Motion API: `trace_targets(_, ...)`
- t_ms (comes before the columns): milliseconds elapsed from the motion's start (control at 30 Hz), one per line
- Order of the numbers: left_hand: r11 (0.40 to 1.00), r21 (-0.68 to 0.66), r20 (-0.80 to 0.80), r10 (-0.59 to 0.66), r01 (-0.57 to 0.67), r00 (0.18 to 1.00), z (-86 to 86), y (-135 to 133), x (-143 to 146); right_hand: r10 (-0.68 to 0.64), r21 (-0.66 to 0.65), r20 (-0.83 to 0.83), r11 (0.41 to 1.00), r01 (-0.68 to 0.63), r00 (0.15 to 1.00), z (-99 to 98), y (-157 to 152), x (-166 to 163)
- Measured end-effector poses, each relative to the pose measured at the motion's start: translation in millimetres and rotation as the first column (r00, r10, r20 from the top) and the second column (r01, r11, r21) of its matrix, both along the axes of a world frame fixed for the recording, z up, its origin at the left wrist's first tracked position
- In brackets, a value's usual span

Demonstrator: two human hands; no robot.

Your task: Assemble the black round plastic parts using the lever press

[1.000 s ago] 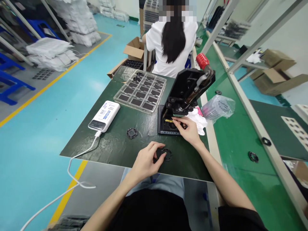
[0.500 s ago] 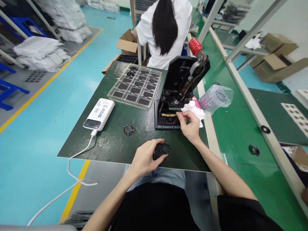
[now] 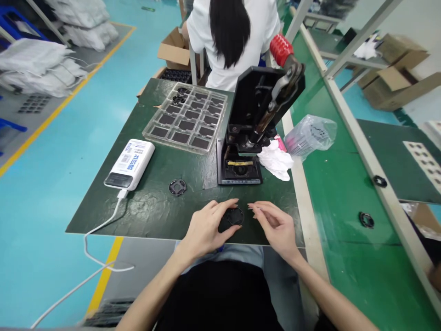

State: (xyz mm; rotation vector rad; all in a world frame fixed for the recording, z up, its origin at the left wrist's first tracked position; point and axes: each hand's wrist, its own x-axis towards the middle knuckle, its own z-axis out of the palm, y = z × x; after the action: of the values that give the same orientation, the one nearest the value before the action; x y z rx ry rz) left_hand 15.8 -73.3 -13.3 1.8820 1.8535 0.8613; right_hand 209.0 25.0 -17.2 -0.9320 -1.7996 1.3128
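Note:
My left hand (image 3: 206, 225) curves thumb and fingers around a black round part (image 3: 235, 216) low over the front of the dark green table. Just to its right, my right hand (image 3: 277, 225) pinches a small thin, pale piece (image 3: 254, 208), too small to name, apart from the round part. Beyond both hands stands a black hand press (image 3: 241, 177) with its red-wrapped lever (image 3: 281, 49) raised. A yellow strip (image 3: 240, 163) lies across the press bed. Another black ring-shaped part (image 3: 177, 187) lies on the table left of my hands.
A clear compartment tray (image 3: 186, 118) sits at the back left, near a white power bank (image 3: 130, 164) with a cable. White cloth (image 3: 275, 160) and a plastic-wrapped container (image 3: 310, 138) are right of the press. Black rings (image 3: 366, 219) lie on the green surface. A person (image 3: 234, 41) sits ahead.
My right hand has left the press bed and come down and toward me, beside the round part, with a small thin piece in its fingertips. My left hand keeps hold of the round part.

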Motion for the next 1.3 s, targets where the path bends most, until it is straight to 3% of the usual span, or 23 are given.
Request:
trace_targets(133, 0.998, 0.008, 0.006, 0.056, -0.056, 0.998, -3.2, 1, 4, -0.025, -0.017, 0.02, 1.0, 0.025, 0.999, -4.6, -6, 0)
trace_targets(300, 0.991, 0.053, -0.019, 0.127, -0.126, 0.992, -4.4, 2, 12, 0.029, 0.116, 0.088, 0.992, -0.039, 0.996, -5.0, -4, 0)
trace_targets(733, 0.987, 0.078, -0.024, 0.143, -0.141, 0.989, -5.4, 1, 15, 0.005, 0.202, 0.148, 0.979, -0.035, 0.989, 0.6, -5, -7)
trace_targets(933, 0.988, 0.066, -0.026, 0.141, -0.139, 0.99, -7.8, 1, 16, 0.011, 0.397, 0.199, 0.913, -0.091, 0.98, 3.5, -10, -12)
trace_targets(1067, 0.987, 0.059, -0.029, 0.15, -0.149, 0.988, -8.3, 0, 17, 0.001, 0.457, 0.213, 0.884, -0.1, 0.977, 2.8, -12, -17)
trace_targets(1200, 0.986, 0.051, -0.011, 0.159, -0.159, 0.987, -6.2, 1, 17, 0.011, 0.383, 0.203, 0.919, -0.089, 0.979, 1.3, -7, -19)
trace_targets(1300, 0.986, 0.027, -0.012, 0.168, -0.167, 0.986, -3.8, 2, 17, -0.117, 0.204, 0.1, 0.974, 0.095, 0.988, 4.1, 2, -15)
